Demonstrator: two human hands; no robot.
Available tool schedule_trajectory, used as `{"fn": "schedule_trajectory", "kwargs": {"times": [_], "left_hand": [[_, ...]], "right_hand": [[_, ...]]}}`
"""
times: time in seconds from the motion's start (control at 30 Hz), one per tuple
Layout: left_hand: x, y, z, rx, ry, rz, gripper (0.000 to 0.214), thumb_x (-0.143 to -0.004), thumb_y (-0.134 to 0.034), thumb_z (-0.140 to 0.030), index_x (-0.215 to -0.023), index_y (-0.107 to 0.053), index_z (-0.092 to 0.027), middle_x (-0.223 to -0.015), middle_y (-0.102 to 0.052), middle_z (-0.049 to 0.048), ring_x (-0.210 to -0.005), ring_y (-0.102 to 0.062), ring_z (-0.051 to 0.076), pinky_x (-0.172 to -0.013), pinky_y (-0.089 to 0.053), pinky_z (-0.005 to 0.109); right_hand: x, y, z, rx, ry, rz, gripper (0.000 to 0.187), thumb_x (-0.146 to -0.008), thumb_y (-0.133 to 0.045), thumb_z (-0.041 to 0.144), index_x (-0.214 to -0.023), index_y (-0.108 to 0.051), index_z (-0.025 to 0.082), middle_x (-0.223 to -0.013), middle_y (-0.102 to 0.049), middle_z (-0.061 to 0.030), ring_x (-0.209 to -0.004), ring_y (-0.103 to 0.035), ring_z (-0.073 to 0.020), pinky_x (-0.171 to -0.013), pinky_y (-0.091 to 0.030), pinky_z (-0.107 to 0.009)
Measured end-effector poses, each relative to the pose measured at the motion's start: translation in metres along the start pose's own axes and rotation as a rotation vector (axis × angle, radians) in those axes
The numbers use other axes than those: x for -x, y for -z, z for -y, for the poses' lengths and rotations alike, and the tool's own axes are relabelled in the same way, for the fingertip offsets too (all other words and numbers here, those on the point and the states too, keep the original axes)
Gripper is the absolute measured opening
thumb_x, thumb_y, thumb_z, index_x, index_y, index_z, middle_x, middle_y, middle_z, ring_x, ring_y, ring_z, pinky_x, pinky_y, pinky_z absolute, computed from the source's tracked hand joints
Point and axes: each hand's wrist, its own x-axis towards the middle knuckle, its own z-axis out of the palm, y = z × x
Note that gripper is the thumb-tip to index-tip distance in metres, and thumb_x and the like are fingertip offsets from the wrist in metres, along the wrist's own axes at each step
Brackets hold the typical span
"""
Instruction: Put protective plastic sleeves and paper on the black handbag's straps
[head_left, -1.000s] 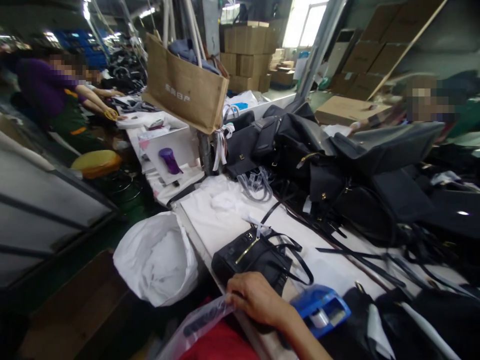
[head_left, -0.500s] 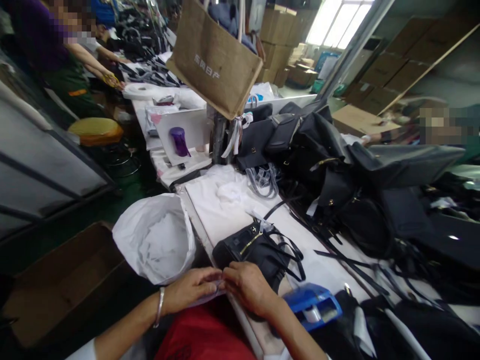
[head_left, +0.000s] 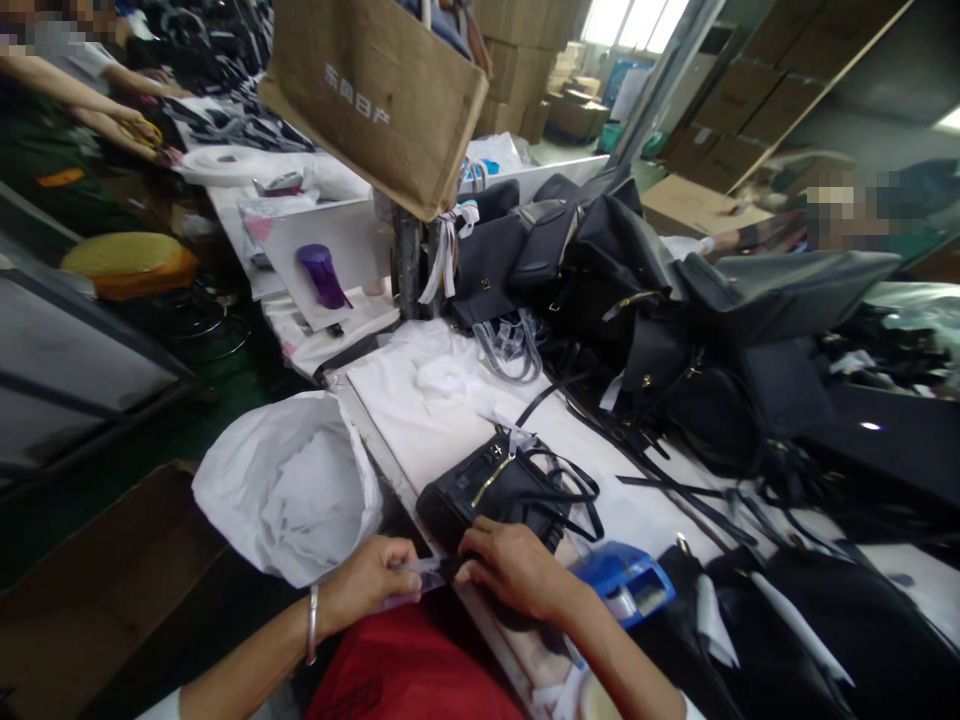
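Black handbag (head_left: pixel 457 495) with gold zipper, lying on the white-covered surface (head_left: pixel 589 440) and serving as landmark. Just on its near side, a clear plastic strip (head_left: pixel 429 574) spans the two hands: the left hand (head_left: pixel 369 580), wearing a silver bangle (head_left: pixel 312 625), pinches one end between thumb and fingers; the right hand (head_left: pixel 516 566), close against the handbag's near edge, pinches the other end with curled fingers. Right of the handbag stands a blue tape dispenser (head_left: pixel 628 582); left of it, an open white sack (head_left: pixel 289 490); beyond it, a tan tote bag (head_left: pixel 367 100) hangs. Red cloth (head_left: pixel 412 668) lies nearer the wearer than the handbag.
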Motion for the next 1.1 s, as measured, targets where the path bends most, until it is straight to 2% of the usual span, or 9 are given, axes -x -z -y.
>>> {"fn": "schedule_trajectory", "kwargs": {"times": [0.1,0.27,0.47,0.67,0.83,0.93,1.03,1.1], "left_hand": [[0.001,-0.002,-0.004,0.031,-0.006,-0.022,0.021,-0.075,-0.069,-0.032,-0.073,-0.064,-0.012,-0.065,-0.066,0.0016,-0.056,-0.056,0.012,-0.052,-0.034,0.021],[0.003,-0.007,-0.007,0.105,0.001,-0.007,0.029,-0.085,-0.060,-0.038,-0.099,-0.063,-0.013,-0.077,-0.070,0.0060,-0.059,-0.062,0.014,-0.057,-0.045,0.024],[0.002,-0.016,-0.008,0.148,-0.034,-0.041,0.027,-0.086,-0.060,-0.042,-0.089,-0.059,-0.015,-0.076,-0.071,0.0058,-0.064,-0.064,0.016,-0.059,-0.047,0.024],[-0.001,-0.019,-0.009,0.116,-0.018,-0.072,0.026,-0.085,-0.061,-0.041,-0.083,-0.061,-0.015,-0.069,-0.069,0.0033,-0.064,-0.061,0.014,-0.061,-0.042,0.022],[-0.004,-0.027,-0.011,0.112,-0.040,-0.028,0.027,-0.086,-0.060,-0.041,-0.088,-0.063,-0.014,-0.081,-0.071,0.0062,-0.071,-0.062,0.015,-0.067,-0.044,0.024],[-0.006,-0.034,-0.015,0.157,-0.047,-0.024,0.026,-0.086,-0.060,-0.041,-0.085,-0.062,-0.015,-0.080,-0.070,0.0051,-0.071,-0.061,0.015,-0.068,-0.045,0.024],[-0.004,-0.037,-0.020,0.141,-0.045,-0.046,0.027,-0.086,-0.059,-0.043,-0.081,-0.060,-0.016,-0.076,-0.067,0.0030,-0.070,-0.059,0.015,-0.068,-0.045,0.024],[0.000,-0.034,-0.022,0.042,-0.037,-0.052,0.028,-0.087,-0.057,-0.043,-0.081,-0.061,-0.016,-0.074,-0.065,0.0021,-0.070,-0.058,0.015,-0.066,-0.045,0.024]], "right_hand": [[-0.003,-0.002,-0.001,0.041,-0.021,-0.034,0.012,-0.091,-0.053,0.032,-0.089,-0.059,0.022,-0.088,-0.060,0.0006,-0.073,-0.057,-0.0129,-0.060,-0.032,-0.025],[-0.004,-0.004,-0.001,0.099,-0.063,-0.035,0.014,-0.093,-0.051,0.032,-0.087,-0.059,0.021,-0.084,-0.060,0.0012,-0.069,-0.055,-0.0115,-0.058,-0.029,-0.025],[-0.002,-0.001,-0.001,0.114,-0.065,-0.026,0.017,-0.094,-0.050,0.034,-0.087,-0.060,0.021,-0.084,-0.061,0.0009,-0.068,-0.055,-0.0111,-0.057,-0.028,-0.025],[0.000,-0.001,-0.002,0.129,-0.038,-0.037,0.018,-0.093,-0.051,0.035,-0.087,-0.061,0.021,-0.085,-0.063,0.0001,-0.070,-0.058,-0.0128,-0.058,-0.029,-0.026],[0.000,0.001,0.004,0.153,0.010,-0.015,0.013,-0.092,-0.050,0.028,-0.094,-0.060,0.021,-0.089,-0.065,-0.0003,-0.073,-0.061,-0.0137,-0.058,-0.034,-0.025],[-0.004,-0.003,0.013,0.183,0.007,-0.006,0.011,-0.090,-0.051,0.027,-0.092,-0.058,0.019,-0.090,-0.065,-0.0026,-0.073,-0.062,-0.0151,-0.058,-0.038,-0.026],[-0.006,-0.007,0.018,0.172,0.005,-0.053,0.016,-0.090,-0.052,0.032,-0.094,-0.056,0.017,-0.091,-0.066,-0.0048,-0.074,-0.062,-0.0170,-0.057,-0.040,-0.026],[-0.003,-0.008,0.012,0.120,0.031,-0.082,0.021,-0.089,-0.053,0.036,-0.100,-0.055,0.017,-0.094,-0.066,-0.0042,-0.077,-0.063,-0.0176,-0.058,-0.041,-0.025]]}}
